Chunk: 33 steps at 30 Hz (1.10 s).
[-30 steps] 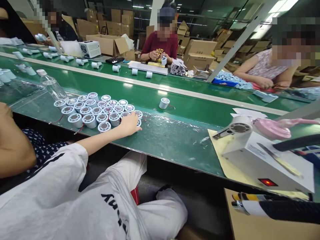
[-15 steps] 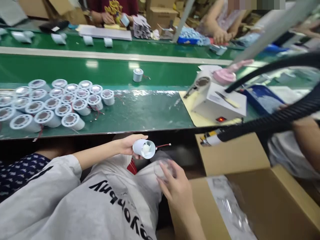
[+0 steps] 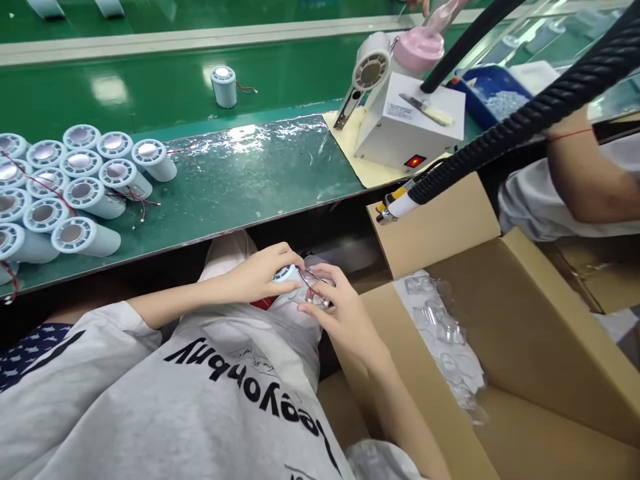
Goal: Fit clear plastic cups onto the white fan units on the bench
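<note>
My left hand [image 3: 263, 272] is wrapped round a light blue cylindrical housing [image 3: 286, 274] above my lap, its slotted ring end turned up. Dark and red wires [image 3: 309, 283] run from that housing towards the other hand. A clear plastic piece [image 3: 319, 301] sits in the curled fingers of my right hand [image 3: 343, 308], right beside the housing. Fingers cover part of both, so I cannot tell whether the clear piece is seated on it. On the bench to the left, several like housings [image 3: 85, 237] stand in a cluster with thin red wires.
One housing [image 3: 224, 87] stands on the green belt [image 3: 150, 87]. A white box-shaped device [image 3: 410, 123] with a lit red switch and a knife on top is at right. A black ribbed hose [image 3: 500, 140] crosses above an open carton [image 3: 550, 333] holding clear pieces. A co-worker's arm [image 3: 590, 167] is beyond.
My hands have come together: the right hand brought the clear piece to the housing. The left hand has turned the housing from its open end to its slotted end. The view has tilted down.
</note>
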Available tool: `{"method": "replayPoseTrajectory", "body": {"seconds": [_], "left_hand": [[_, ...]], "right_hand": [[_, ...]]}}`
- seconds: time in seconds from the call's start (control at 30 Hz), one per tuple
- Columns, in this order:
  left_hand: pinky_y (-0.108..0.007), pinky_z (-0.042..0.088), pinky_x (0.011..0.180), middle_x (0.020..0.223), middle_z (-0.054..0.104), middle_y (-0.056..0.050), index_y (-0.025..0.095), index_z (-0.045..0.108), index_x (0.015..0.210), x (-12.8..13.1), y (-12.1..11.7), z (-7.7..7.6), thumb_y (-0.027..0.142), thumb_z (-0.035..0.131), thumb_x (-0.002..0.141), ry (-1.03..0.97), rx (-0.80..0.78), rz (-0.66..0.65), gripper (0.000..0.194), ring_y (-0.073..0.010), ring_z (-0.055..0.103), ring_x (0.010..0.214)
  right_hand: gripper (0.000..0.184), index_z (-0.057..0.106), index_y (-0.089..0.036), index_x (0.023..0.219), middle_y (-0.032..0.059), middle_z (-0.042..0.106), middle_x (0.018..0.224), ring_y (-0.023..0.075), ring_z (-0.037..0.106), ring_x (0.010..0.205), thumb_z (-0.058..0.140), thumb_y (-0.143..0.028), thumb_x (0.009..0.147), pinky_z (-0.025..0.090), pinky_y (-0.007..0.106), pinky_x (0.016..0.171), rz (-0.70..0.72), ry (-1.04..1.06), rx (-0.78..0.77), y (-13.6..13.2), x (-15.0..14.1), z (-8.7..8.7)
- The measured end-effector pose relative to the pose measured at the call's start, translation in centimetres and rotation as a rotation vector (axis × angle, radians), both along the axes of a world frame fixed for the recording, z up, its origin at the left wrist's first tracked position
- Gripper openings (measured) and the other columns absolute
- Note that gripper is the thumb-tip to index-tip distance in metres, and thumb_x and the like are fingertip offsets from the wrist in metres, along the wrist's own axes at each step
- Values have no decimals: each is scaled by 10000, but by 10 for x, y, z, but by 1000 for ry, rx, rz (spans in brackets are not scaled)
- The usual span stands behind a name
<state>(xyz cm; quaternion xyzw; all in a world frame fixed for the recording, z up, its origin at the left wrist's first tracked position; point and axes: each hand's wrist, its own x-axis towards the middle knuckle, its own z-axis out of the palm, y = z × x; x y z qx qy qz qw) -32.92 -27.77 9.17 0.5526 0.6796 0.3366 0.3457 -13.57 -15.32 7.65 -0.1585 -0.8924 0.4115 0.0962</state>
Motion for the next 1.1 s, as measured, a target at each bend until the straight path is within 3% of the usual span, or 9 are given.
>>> {"method": "replayPoseTrajectory", "body": {"seconds": [0.13, 0.27, 0.37, 0.47, 0.53, 0.63, 0.7, 0.87, 1.1], "left_hand": [[-391, 515, 951, 1107, 646, -82, 224, 705, 1226, -3, -3, -16, 504, 881, 715, -89, 132, 6, 609, -238, 613, 1021], [-440, 500, 1032, 1222, 644, -128, 242, 756, 1216, -9, -1, -33, 453, 917, 685, -129, 195, -87, 594, -282, 614, 1166], [-433, 503, 1052, 1327, 670, -139, 259, 702, 1322, -9, -1, -34, 399, 890, 737, -246, 178, -181, 630, -289, 632, 1231], [-380, 545, 978, 1346, 692, -138, 244, 669, 1359, -5, -2, -28, 366, 887, 732, -388, 112, -142, 675, -278, 670, 1198], [-337, 564, 903, 1337, 700, -138, 221, 664, 1354, -2, -4, -24, 336, 882, 728, -477, 63, -72, 673, -259, 696, 1137], [-295, 566, 803, 1302, 717, -116, 227, 649, 1369, -1, -6, -21, 349, 843, 770, -546, -13, -31, 641, -219, 718, 1020], [-292, 564, 794, 1319, 712, -112, 246, 650, 1377, -2, -7, -19, 371, 835, 782, -543, -17, -62, 635, -220, 717, 1019], [-362, 539, 1024, 1460, 635, -120, 276, 652, 1393, -5, -8, -17, 304, 883, 743, -534, 103, -163, 691, -286, 630, 1301], [-460, 479, 1141, 1498, 609, -123, 285, 651, 1397, -7, -9, -10, 311, 872, 757, -428, 122, -190, 678, -319, 566, 1396]], "right_hand": [[244, 686, -226, 750, 95, 703, 1165, 254, 701, 1019, 599, -312, 961, 592, 406, 861, -184, 120, -181, -6, -2, 2], [278, 687, -231, 654, 71, 755, 992, 248, 722, 935, 619, -289, 917, 587, 370, 758, -299, 219, -296, -6, -2, 0], [329, 686, -232, 586, 77, 774, 979, 272, 736, 973, 665, -340, 897, 610, 377, 730, -364, 236, -487, -3, 0, -2], [261, 768, -250, 693, 80, 787, 1112, 301, 739, 1076, 710, -406, 894, 642, 437, 819, -308, 250, -588, 2, 3, -4], [141, 816, -281, 904, 72, 754, 1270, 322, 712, 1182, 808, -399, 827, 614, 502, 974, -203, 234, -483, 3, 7, -6], [401, 767, -311, 1160, 66, 704, 1379, 325, 673, 1270, 875, -321, 774, 554, 537, 1097, -118, 208, -265, 0, 15, -11], [411, 739, -306, 1197, 68, 711, 1368, 309, 684, 1256, 855, -297, 804, 574, 520, 1084, -110, 222, -241, -3, 19, -14], [453, 688, -316, 1240, 53, 716, 1342, 252, 702, 1220, 854, -294, 819, 641, 418, 995, -126, 249, -450, -7, 23, -15], [471, 664, -320, 1202, 41, 721, 1200, 223, 732, 1069, 877, -401, 789, 668, 352, 861, -171, 159, -719, -6, 22, -7]]}}
